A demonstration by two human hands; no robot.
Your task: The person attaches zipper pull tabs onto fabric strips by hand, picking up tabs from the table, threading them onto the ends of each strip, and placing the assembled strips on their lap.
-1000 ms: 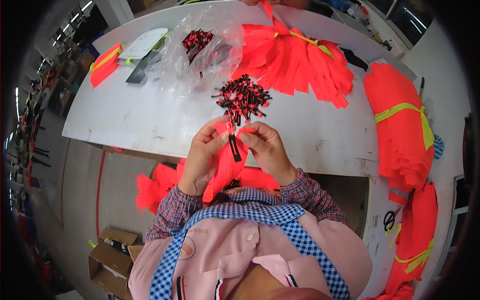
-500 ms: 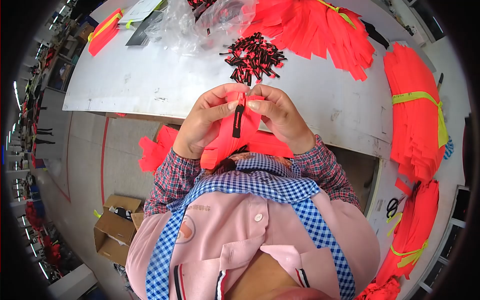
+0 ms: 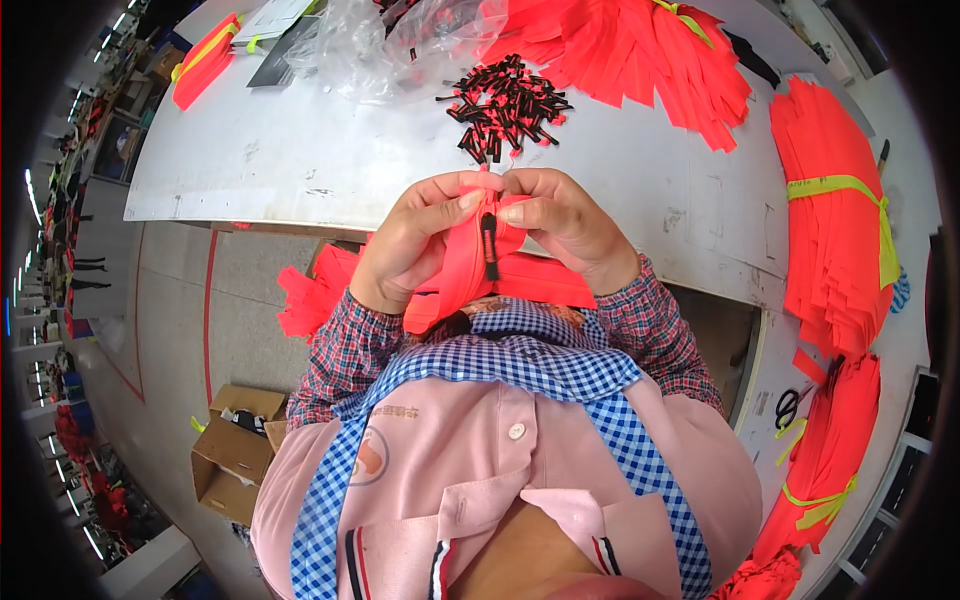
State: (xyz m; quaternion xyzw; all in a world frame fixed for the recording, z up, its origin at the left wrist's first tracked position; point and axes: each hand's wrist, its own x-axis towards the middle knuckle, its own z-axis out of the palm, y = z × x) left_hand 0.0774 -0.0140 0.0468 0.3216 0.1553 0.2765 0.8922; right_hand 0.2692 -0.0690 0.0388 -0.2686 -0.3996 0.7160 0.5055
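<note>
Both hands meet over the table's near edge on a neon coral zipper. My left hand pinches its upper end between thumb and fingers. My right hand grips the other side of the same end, thumb on top. From the pinched end hangs a black zipper pull with red marking, lying against the tape. The slider itself is hidden by the fingertips. More coral zippers lie across my lap, over the blue checked apron. Just beyond my fingers is a pile of black and red zipper pulls.
Bundles of coral zippers tied with yellow-green strips lie at the back and right. Clear plastic bags sit at the back. Black scissors lie at the right. A cardboard box stands on the floor at left.
The zipper end has turned and folded over between my fingers. The black pull has shifted slightly right and now hangs edge-on. Both hands keep their pinch.
</note>
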